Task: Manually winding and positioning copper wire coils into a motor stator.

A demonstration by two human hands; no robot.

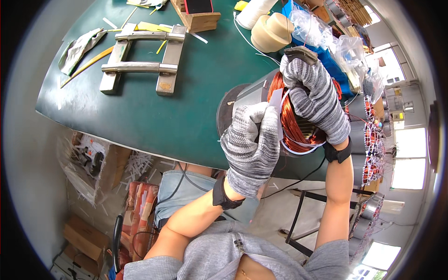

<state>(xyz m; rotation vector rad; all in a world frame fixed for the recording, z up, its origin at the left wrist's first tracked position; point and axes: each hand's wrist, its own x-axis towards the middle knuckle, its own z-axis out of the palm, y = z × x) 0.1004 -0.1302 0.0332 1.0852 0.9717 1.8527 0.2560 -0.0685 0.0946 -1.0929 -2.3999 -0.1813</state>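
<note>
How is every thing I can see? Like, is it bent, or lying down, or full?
Strip: pinched
Left grip: gloved, shut on the strip
Wire: wound in a bundle
Right grip: gloved, curled over the wire; hard to tell if it holds anything
Frame: lying on the table
Cloth: crumpled
Bin: full of plastic bags

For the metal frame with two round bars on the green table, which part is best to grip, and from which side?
Probably the middle of the nearer round bar, from above and the person's side. The metal frame lies flat, and this bar spans the gap between its two side pieces, its round shape suiting curled fingers. Yellow strips lie by the farther bar.
</note>
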